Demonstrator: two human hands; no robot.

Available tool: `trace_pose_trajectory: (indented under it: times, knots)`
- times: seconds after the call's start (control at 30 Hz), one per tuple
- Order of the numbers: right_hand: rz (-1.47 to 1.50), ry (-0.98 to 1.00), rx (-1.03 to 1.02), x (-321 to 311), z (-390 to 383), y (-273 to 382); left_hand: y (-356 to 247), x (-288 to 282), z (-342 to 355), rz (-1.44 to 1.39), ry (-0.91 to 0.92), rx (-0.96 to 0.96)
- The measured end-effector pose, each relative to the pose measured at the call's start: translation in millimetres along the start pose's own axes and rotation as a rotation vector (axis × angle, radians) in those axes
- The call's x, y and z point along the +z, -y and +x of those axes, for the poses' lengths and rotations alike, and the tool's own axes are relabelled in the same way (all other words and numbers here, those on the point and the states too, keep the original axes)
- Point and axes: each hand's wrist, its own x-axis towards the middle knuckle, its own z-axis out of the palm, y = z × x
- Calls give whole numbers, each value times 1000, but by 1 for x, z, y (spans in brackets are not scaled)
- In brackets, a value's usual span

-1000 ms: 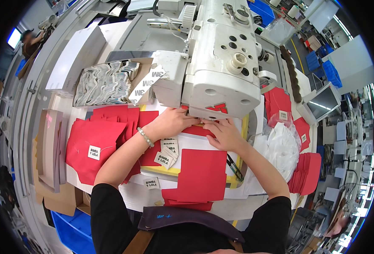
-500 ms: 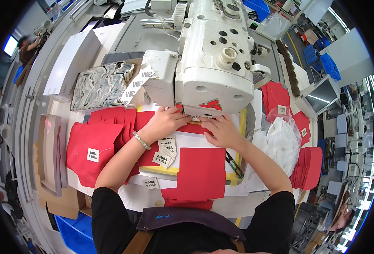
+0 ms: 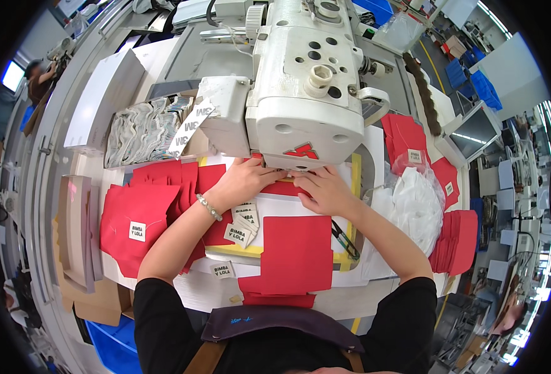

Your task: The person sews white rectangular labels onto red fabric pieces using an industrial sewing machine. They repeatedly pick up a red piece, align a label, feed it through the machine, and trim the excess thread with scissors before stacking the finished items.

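Under the front of a white industrial sewing machine [image 3: 313,118], my left hand [image 3: 247,182] and my right hand [image 3: 326,190] lie on a red fabric piece [image 3: 285,189]. Their fingertips almost meet below the machine head, which hides some of them, along with the needle area. My left fingers stretch toward the right. The fingers of my right hand are extended with the thumb apart. Beside my left wrist, which wears a beaded bracelet [image 3: 209,207], several small white printed labels [image 3: 238,233] overlap. A stack of flat red pieces [image 3: 297,255] sits nearest me.
Red pieces [image 3: 132,212] pile up at the left, beside a box of folded labels [image 3: 147,131] and an open cardboard box [image 3: 76,234]. Thread snips [image 3: 345,240] lie near my right forearm. A white plastic bag [image 3: 415,209] and more red stacks [image 3: 456,240] are at the right.
The view has shifted slightly, so the machine stands a little further left in it. My fingertips have drawn closer together, and the label seen between them is now mostly hidden.
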Motion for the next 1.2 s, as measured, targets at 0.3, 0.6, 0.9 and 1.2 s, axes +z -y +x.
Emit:
trace_pose_trajectory:
  times: [0.3,0.6,0.9,1.2]
  knots:
    - [-29,23,-15,6,-1,2,-4,-2,-2,44,-16,5]
    - [-36,-126,-88,6,-8,-6,-4,-1,1,12,23,-37]
    - [-9,-222,-75,2,2,-22,18,7,9,-107,171,-205]
    - [-28,-185,-109,1,-4,-18,16,2,10,-146,58,-94]
